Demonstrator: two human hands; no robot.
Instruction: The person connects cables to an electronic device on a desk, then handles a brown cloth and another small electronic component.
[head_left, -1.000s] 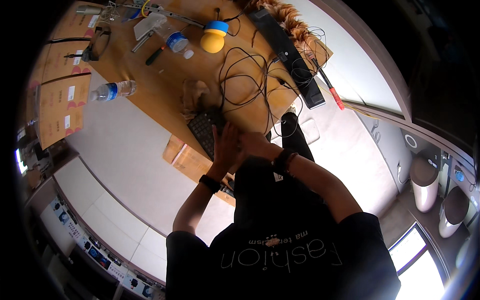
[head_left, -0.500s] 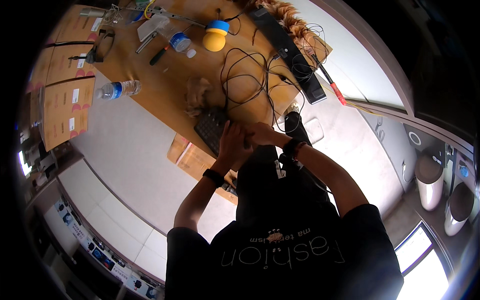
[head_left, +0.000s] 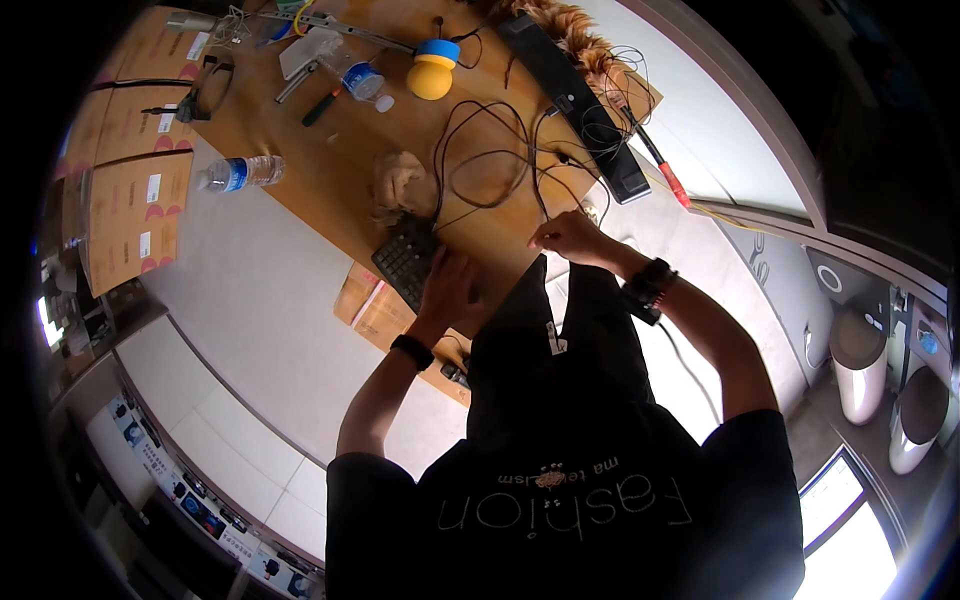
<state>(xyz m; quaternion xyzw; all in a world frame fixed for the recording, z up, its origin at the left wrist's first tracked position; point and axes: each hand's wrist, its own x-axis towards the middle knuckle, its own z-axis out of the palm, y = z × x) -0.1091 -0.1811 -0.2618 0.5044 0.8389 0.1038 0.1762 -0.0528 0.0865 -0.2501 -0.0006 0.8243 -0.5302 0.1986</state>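
Observation:
A dark keyboard [head_left: 402, 262] lies slantwise at the near edge of the wooden table. My left hand [head_left: 448, 290] grips its right-hand end, fingers over the keys; the thumb side is partly in shadow. To the right, apart from the keyboard, my right hand [head_left: 570, 238] is closed in a pinch at the table's corner. A thin black cable [head_left: 536, 185] runs down to those fingertips and appears to be held there. More of the cable loops across the table behind. Just beyond the keyboard sits a tan, crumpled-looking object [head_left: 400, 182] whose kind I cannot make out.
A long black bar [head_left: 575, 105] lies along the table's right side, beside brown fur [head_left: 560, 30]. Farther back are a yellow ball with a blue top [head_left: 430, 80], a water bottle [head_left: 362, 82] and a screwdriver [head_left: 320, 108]. Cardboard boxes [head_left: 135, 215] stand left.
My right hand has parted from my left and moved right. The keyboard has shifted slightly left with my left hand on it, and the cable loops have changed shape.

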